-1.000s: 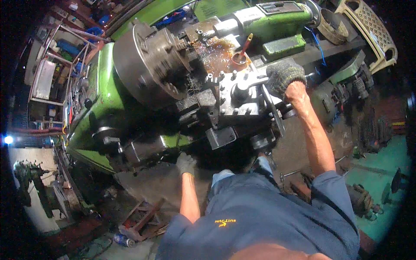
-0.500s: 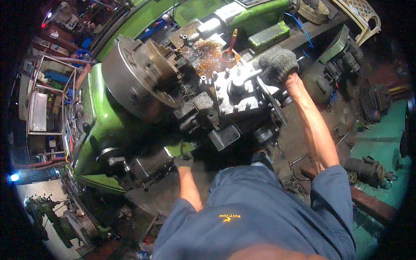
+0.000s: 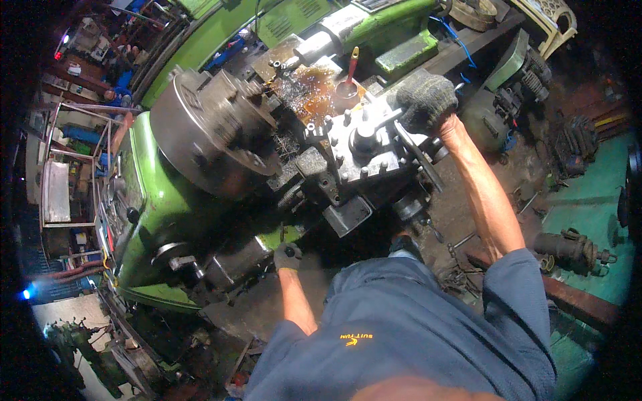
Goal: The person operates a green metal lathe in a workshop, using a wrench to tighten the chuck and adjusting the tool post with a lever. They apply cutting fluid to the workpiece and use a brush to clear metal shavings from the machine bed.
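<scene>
A green lathe lies ahead of me, its large chuck (image 3: 200, 130) at the left and the jaws smeared by motion. My right hand (image 3: 422, 100), in a dark grey knit glove, is closed around a handle beside the square tool post (image 3: 361, 144); the glove hides most of that handle. The tool post's clamp lever (image 3: 384, 121) runs up to the glove. Lower down, my left hand (image 3: 287, 256), also gloved, is closed at a dark control lever (image 3: 282, 234) on the lathe's front. A red-handled brush (image 3: 352, 70) stands in a small cup (image 3: 346, 97) behind the tool post.
Metal chips and brown oil cover the cross slide (image 3: 311, 87). The tailstock (image 3: 321, 45) sits at the back. A long bar handle (image 3: 419, 157) juts out near my right wrist. A motor-like machine part (image 3: 575, 250) lies on the green floor at right; a shelf rack (image 3: 73, 164) stands left.
The chuck jaws are more blurred, as in turning. The view has shifted slightly; both hands keep their places on the lathe.
</scene>
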Demonstrator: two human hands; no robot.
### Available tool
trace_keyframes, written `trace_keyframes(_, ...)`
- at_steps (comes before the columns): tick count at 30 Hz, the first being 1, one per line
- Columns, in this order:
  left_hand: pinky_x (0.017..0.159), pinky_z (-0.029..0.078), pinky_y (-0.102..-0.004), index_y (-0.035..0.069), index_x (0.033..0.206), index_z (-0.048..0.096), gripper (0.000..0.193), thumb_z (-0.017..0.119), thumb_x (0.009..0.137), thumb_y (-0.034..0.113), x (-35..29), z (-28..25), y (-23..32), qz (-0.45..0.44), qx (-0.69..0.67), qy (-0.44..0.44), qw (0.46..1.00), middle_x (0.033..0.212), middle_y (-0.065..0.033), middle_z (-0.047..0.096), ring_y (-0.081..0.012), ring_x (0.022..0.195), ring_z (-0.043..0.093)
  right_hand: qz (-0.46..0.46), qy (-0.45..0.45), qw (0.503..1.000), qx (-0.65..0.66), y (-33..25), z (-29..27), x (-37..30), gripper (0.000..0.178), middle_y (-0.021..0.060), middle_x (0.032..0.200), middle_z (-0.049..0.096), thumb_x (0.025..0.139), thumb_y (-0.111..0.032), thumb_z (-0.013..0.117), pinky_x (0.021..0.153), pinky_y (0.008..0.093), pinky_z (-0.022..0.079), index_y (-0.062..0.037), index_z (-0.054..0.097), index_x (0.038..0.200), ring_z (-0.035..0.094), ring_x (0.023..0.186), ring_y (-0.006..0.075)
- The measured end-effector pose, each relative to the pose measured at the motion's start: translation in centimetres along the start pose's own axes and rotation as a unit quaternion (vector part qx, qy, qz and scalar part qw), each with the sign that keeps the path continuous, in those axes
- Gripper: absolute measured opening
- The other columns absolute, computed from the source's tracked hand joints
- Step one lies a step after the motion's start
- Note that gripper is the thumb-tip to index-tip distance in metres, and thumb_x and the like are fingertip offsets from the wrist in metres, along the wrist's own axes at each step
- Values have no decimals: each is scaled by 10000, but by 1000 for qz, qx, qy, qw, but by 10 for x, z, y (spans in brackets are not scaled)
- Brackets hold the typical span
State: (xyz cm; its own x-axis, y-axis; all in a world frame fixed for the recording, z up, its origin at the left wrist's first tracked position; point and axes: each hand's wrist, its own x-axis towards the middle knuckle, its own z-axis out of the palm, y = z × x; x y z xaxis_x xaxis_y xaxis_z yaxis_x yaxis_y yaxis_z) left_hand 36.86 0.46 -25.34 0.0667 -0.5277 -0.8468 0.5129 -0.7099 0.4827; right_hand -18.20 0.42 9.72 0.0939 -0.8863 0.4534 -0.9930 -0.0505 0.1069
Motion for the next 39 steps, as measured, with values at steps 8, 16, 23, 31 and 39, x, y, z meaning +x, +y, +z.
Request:
trace_keyframes(8,476,412,-333,119,890,564,114,623,914,212,12,-18,4,-53,-23,-31,998,728,-90,619,-240,567,537,-11,29,999,6,4,5,-1,181,110,650,664,581,-319,722,575,460,534,-169,724,682,687,645,330)
trace_keyframes(16,476,418,-351,102,931,563,148,627,936,236,20,-21,1,-37,17,-21,999,755,-100,620,-242,576,525,-11,47,999,14,2,8,0,191,109,634,654,555,-319,722,566,462,528,-165,718,668,682,633,331)
trace_keyframes(23,470,408,-348,90,935,567,144,622,935,224,6,-12,2,-25,7,-23,999,754,-103,620,-240,563,512,-25,60,998,9,4,9,-2,212,104,660,652,545,-335,728,591,460,529,-169,708,676,679,662,329)
trace_keyframes(31,458,406,-353,93,883,561,148,620,936,217,6,-10,2,-42,6,-3,999,733,-104,615,-244,539,500,-18,60,998,-7,3,11,-2,202,98,647,640,556,-335,722,575,469,514,-169,692,666,663,639,330)
trace_keyframes(39,457,411,-359,102,890,565,156,621,941,238,2,-10,-1,-23,-15,2,1000,741,-100,625,-239,545,511,-23,68,997,2,2,7,-1,213,104,638,639,569,-346,726,574,469,515,-156,688,658,669,639,331)
